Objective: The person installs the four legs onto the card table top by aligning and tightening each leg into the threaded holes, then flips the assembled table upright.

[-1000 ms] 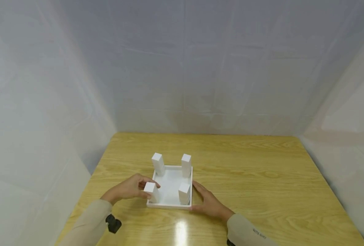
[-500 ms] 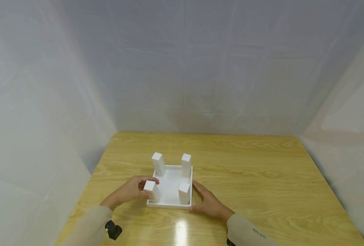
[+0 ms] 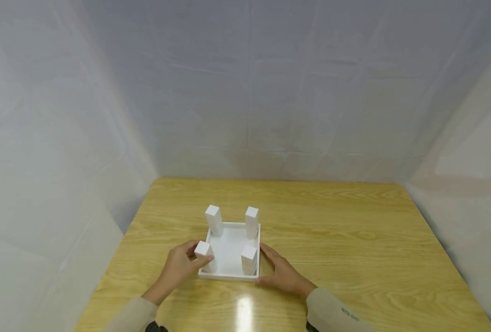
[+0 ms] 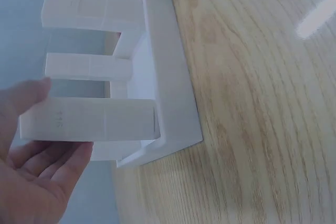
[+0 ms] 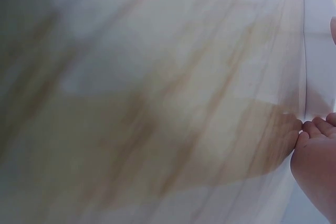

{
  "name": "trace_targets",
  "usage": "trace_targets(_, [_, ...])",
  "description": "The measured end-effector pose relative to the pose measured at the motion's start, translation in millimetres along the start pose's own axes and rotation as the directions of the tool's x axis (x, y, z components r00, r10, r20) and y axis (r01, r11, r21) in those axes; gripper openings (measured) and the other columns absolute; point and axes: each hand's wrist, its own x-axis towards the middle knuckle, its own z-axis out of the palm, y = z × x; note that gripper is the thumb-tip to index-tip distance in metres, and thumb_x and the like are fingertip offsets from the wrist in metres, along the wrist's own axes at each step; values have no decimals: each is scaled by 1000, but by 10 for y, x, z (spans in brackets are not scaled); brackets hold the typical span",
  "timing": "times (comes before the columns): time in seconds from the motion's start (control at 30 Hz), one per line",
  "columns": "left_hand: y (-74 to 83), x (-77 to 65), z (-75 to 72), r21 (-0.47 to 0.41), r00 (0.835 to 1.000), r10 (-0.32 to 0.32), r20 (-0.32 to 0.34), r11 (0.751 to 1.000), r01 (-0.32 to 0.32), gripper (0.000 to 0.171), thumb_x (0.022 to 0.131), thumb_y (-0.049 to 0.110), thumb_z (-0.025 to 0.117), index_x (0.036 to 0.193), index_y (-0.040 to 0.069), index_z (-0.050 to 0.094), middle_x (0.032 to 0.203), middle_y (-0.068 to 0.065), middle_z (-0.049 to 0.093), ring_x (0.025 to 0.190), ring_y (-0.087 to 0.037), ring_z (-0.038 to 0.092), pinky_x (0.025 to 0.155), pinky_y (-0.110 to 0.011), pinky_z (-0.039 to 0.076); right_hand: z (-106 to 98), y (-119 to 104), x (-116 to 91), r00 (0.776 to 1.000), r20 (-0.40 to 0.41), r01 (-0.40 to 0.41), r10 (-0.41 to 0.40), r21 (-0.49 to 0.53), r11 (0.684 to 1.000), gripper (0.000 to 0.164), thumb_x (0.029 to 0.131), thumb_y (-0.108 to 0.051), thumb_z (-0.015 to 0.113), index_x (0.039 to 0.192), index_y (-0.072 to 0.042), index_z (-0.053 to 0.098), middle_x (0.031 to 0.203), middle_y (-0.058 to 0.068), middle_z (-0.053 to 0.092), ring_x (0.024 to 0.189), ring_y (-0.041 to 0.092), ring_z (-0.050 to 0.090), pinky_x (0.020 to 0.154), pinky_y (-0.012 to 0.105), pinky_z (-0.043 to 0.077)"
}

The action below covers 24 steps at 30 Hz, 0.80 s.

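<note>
A square white tray (image 3: 227, 277) with a low rim sits on the table. A tall column of white blocks stands at each corner, with seams visible in the left wrist view. My left hand (image 3: 179, 265) pinches the near-left block column (image 4: 89, 119), thumb on one side and fingers on the opposite side. The column stands upright inside the tray's corner. My right hand (image 3: 284, 275) rests against the tray's right wall with extended fingers, its thumb at the near-right corner. Beside that thumb stands the near-right block column (image 3: 249, 260). Part of the right hand (image 5: 320, 163) shows in the right wrist view.
The far-left column (image 3: 214, 220) and far-right column (image 3: 251, 221) rise from the tray's back corners. Around the tray spreads a wood-grain table (image 3: 345, 240). Pale sheeting (image 3: 270, 106) hangs behind the table and at both sides.
My left hand has turned and its wrist has shifted nearer and rightward; the thumb now lies across the near-left column's right side. The right hand and the tray stay in place.
</note>
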Motion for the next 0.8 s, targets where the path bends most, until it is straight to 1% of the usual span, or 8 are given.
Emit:
trace_targets(0.1, [-18,43,-65,-13,995,34,97,999,-33,47,80,13,79,119,-8,62,108,-20,67,97,-28,67,77,-29,58,2,4,-1,1000,-3,4,-4,-4,1000,102,76,-38,80,154,-13,19,158,11,21,144,36,19,114,58,19])
trace_targets(0.2, [-45,112,-171,-51,963,85,257,996,-75,46,85,14,74,123,-7,60,117,-23,64,102,-30,65,80,-28,57,1,1,1,1000,-5,5,-5,-7,1000,103,76,-39,81,154,-13,19,158,12,21,144,36,19,114,57,19])
trace_targets(0.37, [-87,268,-318,-130,851,148,503,987,-95,40,90,12,68,126,-4,60,128,-23,58,110,-26,61,84,-24,54,2,-2,3,1000,-1,-11,11,3,1000,103,75,-39,81,154,-15,19,158,10,21,144,33,19,115,56,18])
trace_targets(0.4, [-92,300,-339,-137,828,150,541,987,-89,38,90,11,68,126,-1,61,129,-22,58,104,-22,63,81,-22,53,3,0,2,1000,2,-16,16,4,1000,103,75,-39,81,154,-16,19,159,9,20,144,32,18,115,55,18])
trace_targets(0.57, [-102,432,-404,-184,724,170,668,981,-61,39,90,9,67,127,0,61,128,-24,58,90,-13,64,76,-22,53,19,17,-3,1000,8,-24,24,16,1000,103,75,-39,81,155,-18,18,159,5,21,145,30,18,116,54,18])
trace_targets(0.6, [-102,450,-408,-187,712,171,681,981,-56,39,89,9,67,127,-1,60,126,-26,59,88,-15,64,76,-22,53,20,20,-3,1000,8,-23,23,18,1000,103,75,-39,81,155,-19,18,159,5,21,145,30,18,115,55,18])
trace_targets(0.67, [-99,473,-411,-211,693,180,698,977,-41,40,89,8,67,127,-4,59,125,-28,58,102,-24,65,81,-26,55,23,26,-3,1000,4,-22,22,25,999,103,75,-39,81,155,-19,19,159,5,21,145,31,19,115,55,18])
trace_targets(0.8, [-95,488,-413,-220,684,177,707,975,-25,40,88,6,69,125,-6,60,122,-29,60,106,-35,63,83,-28,55,35,40,0,1000,-1,-14,14,24,1000,103,75,-38,81,155,-19,19,159,7,21,144,32,19,115,56,18])
